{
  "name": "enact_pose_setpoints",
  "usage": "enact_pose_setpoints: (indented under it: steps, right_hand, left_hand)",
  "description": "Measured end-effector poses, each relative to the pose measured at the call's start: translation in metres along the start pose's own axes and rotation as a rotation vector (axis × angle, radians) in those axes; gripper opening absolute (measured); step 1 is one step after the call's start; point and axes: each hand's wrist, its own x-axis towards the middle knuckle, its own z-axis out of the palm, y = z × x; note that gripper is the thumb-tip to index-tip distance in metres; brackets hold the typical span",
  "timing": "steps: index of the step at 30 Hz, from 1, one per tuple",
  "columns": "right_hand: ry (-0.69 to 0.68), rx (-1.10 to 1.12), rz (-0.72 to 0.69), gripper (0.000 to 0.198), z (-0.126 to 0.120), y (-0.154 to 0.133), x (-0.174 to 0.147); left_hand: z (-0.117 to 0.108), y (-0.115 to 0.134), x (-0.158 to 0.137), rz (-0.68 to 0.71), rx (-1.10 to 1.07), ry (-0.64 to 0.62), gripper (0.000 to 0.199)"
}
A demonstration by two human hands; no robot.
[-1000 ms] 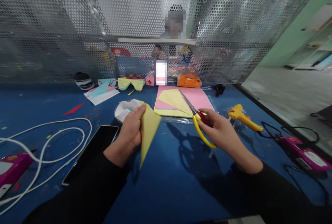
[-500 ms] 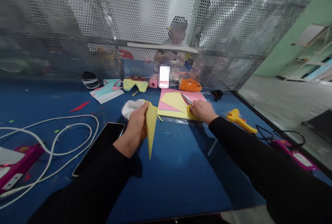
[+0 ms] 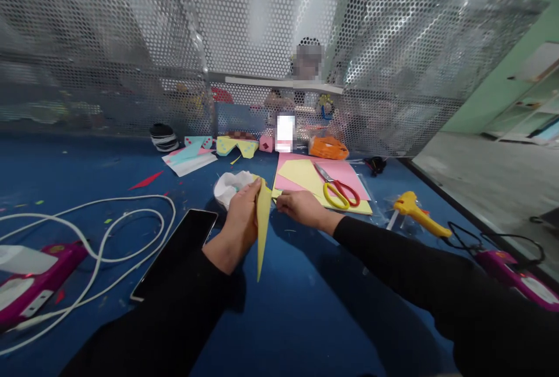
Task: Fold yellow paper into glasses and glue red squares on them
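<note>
Above the blue bench (image 3: pixel 305 307), the left hand (image 3: pixel 240 223) pinches a folded yellow paper (image 3: pixel 262 226) upright, point hanging down. Just beside it, the right hand (image 3: pixel 299 207) grips the paper's upper edge. Farther right, scissors (image 3: pixel 338 188) lie on pink and yellow sheets (image 3: pixel 345 170); a phone (image 3: pixel 179 252) lies left.

The folded yellow piece (image 3: pixel 263 223) is matt paper, same as the pink and yellow sheets (image 3: pixel 345 172) at 1 o'clock from it. Scissors (image 3: pixel 338 189): shiny metal blades, glossy plastic handles. The phone (image 3: pixel 177 253) at 8 o'clock is glossy glass. The blue surface (image 3: pixel 305 307) looks smooth, faintly sheened. Perforated metal is seen behind (image 3: pixel 393 74).
</note>
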Motion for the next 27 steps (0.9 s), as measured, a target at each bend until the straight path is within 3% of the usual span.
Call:
enact_pose_setpoints:
  steps: [7, 12, 15, 18, 22, 24, 27]
  right_hand:
    - [-0.044, 0.161, 0.013, 0.032, -0.029, 0.014, 0.026]
    - [0.126, 0.331, 0.214, 0.036, -0.059, 0.019, 0.081]
    - [0.199, 0.425, 0.337, 0.036, -0.069, 0.016, 0.094]
    - [0.21, 0.533, 0.369, 0.034, -0.075, 0.01, 0.075]
    - [0.136, 0.707, 0.31, 0.041, -0.077, -0.003, 0.012]
    - [0.107, 0.773, 0.276, 0.037, -0.072, -0.011, -0.024]
    - [0.173, 0.849, 0.256, 0.03, -0.053, -0.022, -0.066]
  left_hand:
    - [0.002, -0.01, -0.004, -0.001, 0.007, 0.042, 0.018]
    - [-0.001, -0.017, -0.003, 0.014, 0.041, 0.059, 0.023]
    - [-0.002, -0.021, -0.002, 0.035, 0.065, 0.075, 0.028]
    - [-0.003, -0.022, -0.001, 0.064, 0.082, 0.081, 0.031]
    - [-0.002, -0.022, -0.001, 0.108, 0.11, 0.08, 0.037]
    - [-0.001, -0.023, -0.003, 0.128, 0.129, 0.073, 0.039]
    - [0.001, -0.026, -0.008, 0.147, 0.169, 0.044, 0.042]
